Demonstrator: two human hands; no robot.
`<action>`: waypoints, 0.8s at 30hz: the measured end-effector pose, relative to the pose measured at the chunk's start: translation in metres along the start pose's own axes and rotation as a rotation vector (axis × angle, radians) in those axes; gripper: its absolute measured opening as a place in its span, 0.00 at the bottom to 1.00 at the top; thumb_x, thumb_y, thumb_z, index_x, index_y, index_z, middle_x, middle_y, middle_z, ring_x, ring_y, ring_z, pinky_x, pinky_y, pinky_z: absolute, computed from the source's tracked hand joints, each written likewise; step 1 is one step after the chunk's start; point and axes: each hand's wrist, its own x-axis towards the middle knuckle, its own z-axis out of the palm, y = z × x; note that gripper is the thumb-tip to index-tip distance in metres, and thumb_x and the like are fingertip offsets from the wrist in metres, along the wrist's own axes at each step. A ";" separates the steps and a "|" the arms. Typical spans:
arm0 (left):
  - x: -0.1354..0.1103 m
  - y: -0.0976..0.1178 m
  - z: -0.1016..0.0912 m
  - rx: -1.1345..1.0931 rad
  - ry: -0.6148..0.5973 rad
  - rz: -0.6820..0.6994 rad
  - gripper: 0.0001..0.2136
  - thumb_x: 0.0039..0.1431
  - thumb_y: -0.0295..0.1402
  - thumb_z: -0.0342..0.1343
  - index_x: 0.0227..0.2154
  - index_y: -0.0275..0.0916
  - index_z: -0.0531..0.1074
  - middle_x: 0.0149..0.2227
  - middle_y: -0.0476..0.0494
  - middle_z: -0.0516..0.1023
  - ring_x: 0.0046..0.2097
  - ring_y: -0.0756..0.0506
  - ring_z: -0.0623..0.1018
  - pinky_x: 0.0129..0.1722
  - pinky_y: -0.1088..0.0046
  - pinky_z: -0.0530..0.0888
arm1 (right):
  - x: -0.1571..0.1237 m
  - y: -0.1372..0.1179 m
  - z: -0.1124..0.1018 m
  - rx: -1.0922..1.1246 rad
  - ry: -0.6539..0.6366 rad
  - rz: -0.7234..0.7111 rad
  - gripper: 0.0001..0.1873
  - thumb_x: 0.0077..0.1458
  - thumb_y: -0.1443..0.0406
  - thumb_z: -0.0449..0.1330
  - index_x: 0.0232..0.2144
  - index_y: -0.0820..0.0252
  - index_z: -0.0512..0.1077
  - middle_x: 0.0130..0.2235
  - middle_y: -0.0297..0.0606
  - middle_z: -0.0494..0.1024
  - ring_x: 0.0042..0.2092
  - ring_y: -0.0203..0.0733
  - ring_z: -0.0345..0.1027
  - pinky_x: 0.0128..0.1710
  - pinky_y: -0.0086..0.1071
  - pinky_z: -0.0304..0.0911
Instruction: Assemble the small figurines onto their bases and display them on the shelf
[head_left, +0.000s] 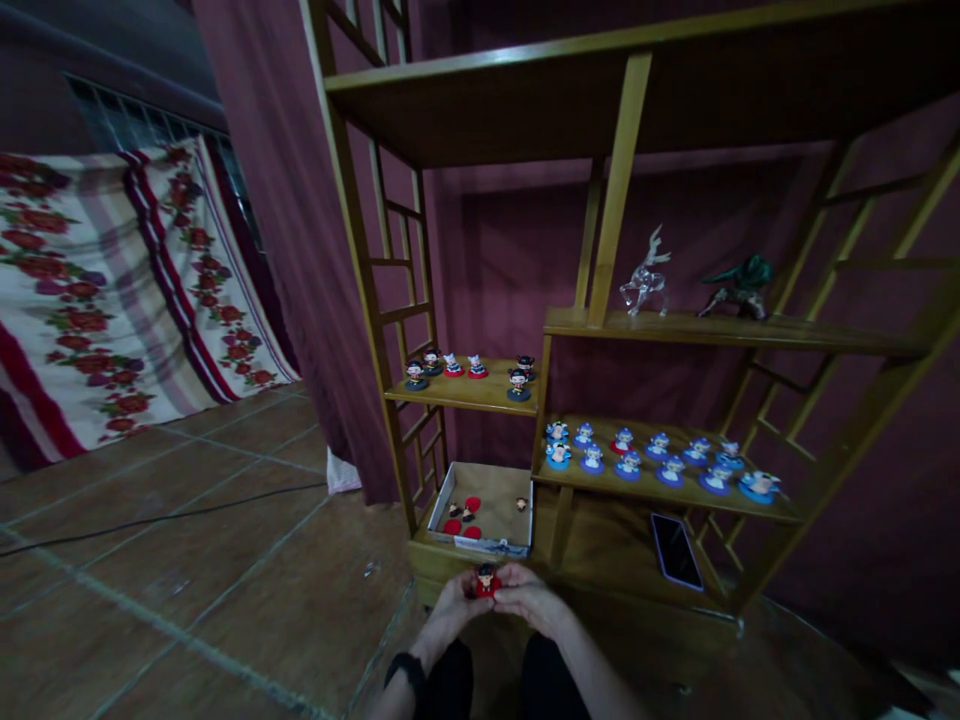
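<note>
Between both hands I hold a small black-haired figurine [486, 576] upright on a red round base. My left hand [456, 603] grips it from the left, fingers closed at the base. From the other side my right hand [529, 598] pinches the same piece. Just beyond the hands stands a shallow cardboard box [495, 485] on the lowest shelf. Inside it lie several red discs [472, 504] and a few small figurine pieces [521, 504].
A wooden display shelf [465, 395] bears several black-haired and white figurines. Blue and purple figurines [628, 464] stand in rows at the right. Above them are a clear deer figure [646, 275] and a green figure [742, 285]. A phone [676, 552] lies low right.
</note>
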 end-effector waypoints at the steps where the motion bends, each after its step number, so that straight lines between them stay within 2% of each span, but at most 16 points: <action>1: -0.001 -0.001 -0.001 -0.001 0.004 0.018 0.22 0.28 0.41 0.67 0.30 0.35 0.73 0.31 0.45 0.76 0.37 0.43 0.73 0.39 0.69 0.68 | 0.000 0.000 0.000 -0.015 -0.005 0.008 0.22 0.30 0.64 0.69 0.32 0.60 0.70 0.36 0.37 0.74 0.38 0.41 0.70 0.43 0.39 0.61; 6: -0.008 0.001 -0.010 0.010 0.091 0.101 0.21 0.32 0.43 0.65 0.28 0.34 0.73 0.29 0.43 0.76 0.35 0.43 0.74 0.37 0.69 0.68 | -0.001 0.001 -0.003 -0.067 0.006 0.022 0.20 0.36 0.59 0.66 0.34 0.60 0.71 0.36 0.38 0.74 0.37 0.39 0.69 0.42 0.38 0.61; 9: -0.012 0.026 -0.020 0.069 0.196 0.111 0.21 0.32 0.45 0.64 0.27 0.34 0.73 0.28 0.44 0.76 0.33 0.43 0.74 0.36 0.69 0.68 | -0.003 0.000 -0.004 -0.051 0.012 0.000 0.19 0.39 0.59 0.64 0.37 0.60 0.70 0.38 0.40 0.75 0.38 0.39 0.69 0.42 0.38 0.61; 12: -0.015 0.075 -0.032 0.145 0.298 0.231 0.19 0.35 0.44 0.63 0.28 0.35 0.73 0.29 0.44 0.76 0.35 0.44 0.73 0.36 0.70 0.68 | -0.005 -0.003 -0.006 -0.022 0.018 -0.018 0.19 0.40 0.60 0.64 0.37 0.60 0.70 0.39 0.42 0.75 0.39 0.40 0.69 0.42 0.38 0.61; 16: -0.012 0.161 -0.045 0.164 0.344 0.373 0.18 0.36 0.41 0.63 0.30 0.34 0.72 0.30 0.44 0.77 0.34 0.45 0.74 0.35 0.71 0.70 | -0.005 -0.005 -0.009 0.018 0.024 -0.021 0.20 0.40 0.60 0.64 0.37 0.60 0.70 0.39 0.42 0.76 0.39 0.41 0.69 0.43 0.38 0.61; 20: 0.005 0.243 -0.051 0.175 0.406 0.498 0.18 0.35 0.39 0.64 0.30 0.35 0.72 0.30 0.45 0.77 0.33 0.46 0.75 0.33 0.71 0.70 | -0.004 -0.003 -0.014 0.032 0.023 -0.039 0.21 0.39 0.58 0.64 0.38 0.60 0.70 0.40 0.43 0.75 0.41 0.42 0.69 0.44 0.39 0.61; 24: 0.043 0.301 -0.046 0.226 0.280 0.620 0.18 0.36 0.37 0.64 0.31 0.33 0.72 0.32 0.43 0.77 0.32 0.47 0.75 0.34 0.72 0.70 | -0.005 -0.003 -0.017 0.033 0.030 -0.053 0.21 0.40 0.57 0.63 0.38 0.60 0.70 0.41 0.43 0.75 0.41 0.43 0.69 0.44 0.39 0.60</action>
